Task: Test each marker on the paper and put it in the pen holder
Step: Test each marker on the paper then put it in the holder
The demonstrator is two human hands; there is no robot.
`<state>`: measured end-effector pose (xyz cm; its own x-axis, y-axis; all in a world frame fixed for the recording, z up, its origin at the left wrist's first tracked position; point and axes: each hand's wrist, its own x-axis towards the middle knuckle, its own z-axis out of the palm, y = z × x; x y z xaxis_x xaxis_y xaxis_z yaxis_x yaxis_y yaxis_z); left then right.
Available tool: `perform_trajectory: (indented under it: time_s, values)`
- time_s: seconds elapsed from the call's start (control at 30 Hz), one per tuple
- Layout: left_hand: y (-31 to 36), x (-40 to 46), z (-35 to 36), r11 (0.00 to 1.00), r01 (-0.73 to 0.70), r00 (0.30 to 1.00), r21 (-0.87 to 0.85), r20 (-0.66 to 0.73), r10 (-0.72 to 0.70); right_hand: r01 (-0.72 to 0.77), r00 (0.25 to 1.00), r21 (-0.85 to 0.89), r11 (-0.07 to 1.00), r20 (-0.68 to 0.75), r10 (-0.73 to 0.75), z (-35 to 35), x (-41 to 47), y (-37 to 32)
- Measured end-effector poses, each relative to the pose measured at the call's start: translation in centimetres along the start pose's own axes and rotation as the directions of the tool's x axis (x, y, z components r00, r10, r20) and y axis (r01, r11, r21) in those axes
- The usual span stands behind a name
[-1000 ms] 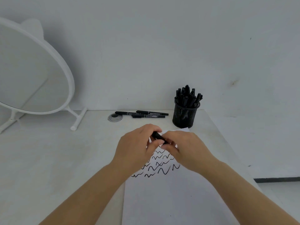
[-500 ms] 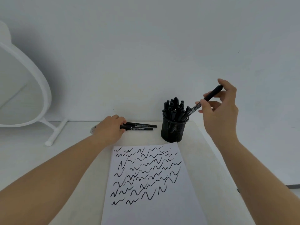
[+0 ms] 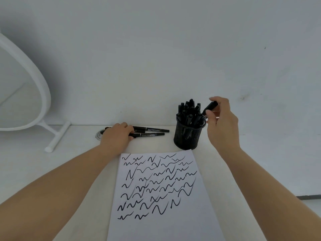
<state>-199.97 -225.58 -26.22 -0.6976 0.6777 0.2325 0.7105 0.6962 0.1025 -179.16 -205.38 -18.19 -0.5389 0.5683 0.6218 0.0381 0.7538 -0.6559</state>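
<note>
The right hand pinches a slim black marker between thumb and fingers. The marker is tilted, its lower end going down into the pen holder at the right side of the rim; its upper capped end shows above the fingers. The pen holder is a round cup of black metal mesh, already crowded with many black markers that stand up at different angles.

The left hand lies on the table, its fingers curled over the ends of the loose markers — smooth black cylinders with pale printed labels, lying side by side near the wall, left of the holder. How many it grips I cannot tell.

The paper is a flat white sheet in front of the holder, its far corner just beside the base. It is covered with rows of black wavy and zigzag strokes.

At the far left stands a round mirror with a thick white frame — its tubular white foot rests on the matte white table.
</note>
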Motion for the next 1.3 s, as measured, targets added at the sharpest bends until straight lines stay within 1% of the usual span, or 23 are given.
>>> perform_trajectory:
  time_s: [0.17,0.23,0.3,0.4,0.47,0.5,0.57,0.6,0.63,0.7,0.73,0.8,0.87,0.97,1.03,1.1,1.13,1.17,1.2,1.23,1.27,1.3]
  values:
    - [0.0,-0.9,-0.2,1.000,0.004,0.999,-0.018,-0.054,-0.005,0.013,1.000,-0.045,0.999,0.029,-0.012,1.1,-0.6,0.3]
    - [-0.1,-1.2,-0.4,0.999,0.011,0.996,-0.034,-0.088,-0.014,0.009,0.999,-0.096,0.995,0.046,-0.005,1.4,-0.6,0.4]
    - [-0.2,-1.4,-0.9,0.998,0.019,0.992,-0.061,-0.120,-0.026,-0.014,0.996,-0.189,0.982,0.087,0.031,1.5,-0.6,0.6]
    - [-0.1,-2.0,-2.2,0.992,0.037,0.983,-0.124,-0.175,-0.058,-0.076,0.977,-0.305,0.949,0.167,0.132,1.2,-0.6,0.3]
    - [0.4,-2.7,-3.5,0.979,0.057,0.976,-0.194,-0.196,-0.095,-0.100,0.980,-0.327,0.940,0.130,0.149,0.7,-1.1,-0.6]
    - [0.9,-3.2,-4.2,0.967,0.068,0.973,-0.247,-0.196,-0.119,-0.102,0.988,-0.296,0.950,0.083,0.132,0.4,-1.6,-1.3]
    - [2.1,-4.6,-5.8,0.914,0.061,0.973,-0.402,-0.179,-0.144,-0.082,0.996,-0.154,0.985,0.007,0.084,0.0,-3.1,-3.1]
    - [2.9,-5.6,-6.6,0.869,0.039,0.975,-0.494,-0.171,-0.141,-0.087,0.996,-0.064,0.994,0.018,0.088,-0.1,-4.0,-4.0]
    - [3.8,-6.7,-7.3,0.819,0.008,0.976,-0.573,-0.173,-0.131,-0.120,0.990,0.028,0.992,0.075,0.118,-0.2,-5.0,-5.0]
    - [5.9,-9.2,-8.5,0.751,-0.053,0.981,-0.658,-0.173,-0.082,-0.247,0.946,0.209,0.946,0.265,0.188,-0.1,-6.8,-7.1]
    - [6.8,-10.4,-9.0,0.739,-0.081,0.986,-0.669,-0.162,-0.039,-0.306,0.914,0.260,0.916,0.348,0.207,-0.1,-7.6,-7.9]
    - [8.2,-12.7,-9.8,0.750,-0.151,0.986,-0.645,-0.157,0.063,-0.373,0.875,0.320,0.871,0.432,0.216,0.2,-9.3,-9.3]
    - [8.9,-14.5,-10.5,0.780,-0.204,0.978,-0.592,-0.161,0.134,-0.403,0.873,0.385,0.830,0.433,0.223,0.3,-10.7,-10.6]
    - [9.1,-16.7,-11.0,0.835,-0.208,0.978,-0.510,-0.126,0.167,-0.422,0.883,0.417,0.805,0.389,0.261,0.2,-12.2,-11.4]
    - [9.2,-18.1,-11.1,0.858,-0.177,0.984,-0.483,-0.097,0.149,-0.472,0.871,0.463,0.751,0.377,0.315,0.4,-13.4,-11.7]
    - [9.2,-19.2,-11.2,0.870,-0.142,0.990,-0.472,-0.069,0.124,-0.524,0.845,0.478,0.705,0.396,0.359,0.9,-14.5,-12.1]
    - [9.0,-19.6,-11.0,0.852,-0.109,0.993,-0.513,-0.020,0.115,-0.542,0.835,0.469,0.697,0.395,0.384,1.1,-14.9,-12.2]
    - [8.5,-20.0,-10.8,0.794,-0.043,0.993,-0.607,0.063,0.102,-0.564,0.825,0.473,0.677,0.367,0.431,1.1,-14.9,-11.7]
    - [7.7,-20.4,-10.5,0.699,0.051,0.981,-0.713,0.165,0.097,-0.600,0.797,0.502,0.623,0.309,0.519,0.7,-14.6,-10.9]
    - [6.6,-21.1,-10.2,0.602,0.153,0.961,-0.784,0.260,0.094,-0.631,0.745,0.561,0.536,0.247,0.619,-0.3,-14.0,-9.9]
    - [5.2,-21.8,-9.9,0.521,0.261,0.937,-0.813,0.342,0.065,-0.629,0.704,0.601,0.493,0.171,0.689,-1.6,-13.6,-8.6]
    - [3.7,-22.3,-9.7,0.457,0.353,0.917,-0.817,0.398,0.004,-0.619,0.691,0.583,0.526,0.087,0.717,-2.8,-13.4,-7.1]
